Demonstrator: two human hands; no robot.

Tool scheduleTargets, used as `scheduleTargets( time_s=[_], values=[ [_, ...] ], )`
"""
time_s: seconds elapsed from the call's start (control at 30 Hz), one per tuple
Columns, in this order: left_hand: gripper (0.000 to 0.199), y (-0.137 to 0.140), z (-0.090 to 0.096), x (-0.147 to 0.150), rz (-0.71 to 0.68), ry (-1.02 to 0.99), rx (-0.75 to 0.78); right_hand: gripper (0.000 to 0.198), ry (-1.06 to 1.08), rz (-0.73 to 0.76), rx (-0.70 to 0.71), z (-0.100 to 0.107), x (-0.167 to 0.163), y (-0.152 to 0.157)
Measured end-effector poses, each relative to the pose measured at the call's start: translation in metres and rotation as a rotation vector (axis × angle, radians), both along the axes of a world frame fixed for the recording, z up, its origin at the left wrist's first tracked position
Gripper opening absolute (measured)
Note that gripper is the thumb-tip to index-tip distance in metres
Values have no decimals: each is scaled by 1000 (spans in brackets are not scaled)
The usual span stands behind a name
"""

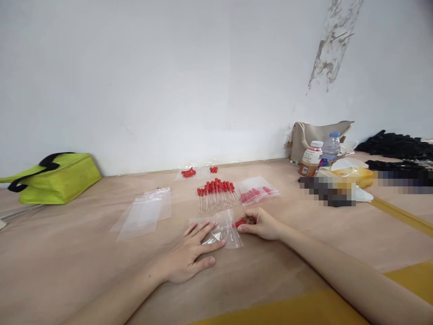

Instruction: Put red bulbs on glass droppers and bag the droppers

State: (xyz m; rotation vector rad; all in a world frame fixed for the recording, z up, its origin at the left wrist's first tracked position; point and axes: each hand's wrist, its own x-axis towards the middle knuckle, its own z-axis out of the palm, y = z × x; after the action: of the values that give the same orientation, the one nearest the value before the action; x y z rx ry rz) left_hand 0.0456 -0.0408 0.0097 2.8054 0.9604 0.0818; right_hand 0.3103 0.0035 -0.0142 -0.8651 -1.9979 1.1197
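Observation:
My left hand [192,255] lies flat with fingers spread, pressing a clear zip bag [233,239] onto the table. At the bag's right end, my right hand [262,224] pinches a dropper by its red bulb [240,223]. The bulb is at the bag's edge; how far the dropper's stem reaches inside is hard to see. Just beyond the hands lies a fanned row of droppers [218,192] with red bulbs and thin clear stems. Right of that row rests a zip bag [259,189] with several red-bulbed pieces in it.
Flat clear bags [145,214] lie overlapping on the left. Loose red bulbs [188,172] sit near the wall. A lime-green bag [61,178] stands far left. On the right are a drink bottle [310,159], a water bottle [331,146], a beige bag [318,131] and a tissue pack [355,174].

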Motion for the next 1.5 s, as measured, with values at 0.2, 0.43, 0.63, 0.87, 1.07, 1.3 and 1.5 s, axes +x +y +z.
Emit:
scheduleTargets(
  time_s=[0.2,0.43,0.63,0.87,1.07,1.3,1.5],
  values=[
    [42,1,-2,-1,-15,-44,11,22,-51,44,279,3,-6,-3],
    [42,1,-2,1,-22,-19,14,23,-146,90,315,0,-18,0],
    [50,3,-1,-6,109,-200,-79,23,-257,180,193,11,0,2],
    [47,19,-7,-25,246,-346,-119,23,-255,150,73,9,13,8],
    [42,20,-7,-23,228,-335,-121,28,-229,33,96,2,3,12],
    [37,20,-8,-22,202,-349,-126,25,-254,-317,203,-7,-14,7],
    [35,22,-11,-21,192,-355,-122,14,-235,-504,268,0,-5,25]
  ],
)
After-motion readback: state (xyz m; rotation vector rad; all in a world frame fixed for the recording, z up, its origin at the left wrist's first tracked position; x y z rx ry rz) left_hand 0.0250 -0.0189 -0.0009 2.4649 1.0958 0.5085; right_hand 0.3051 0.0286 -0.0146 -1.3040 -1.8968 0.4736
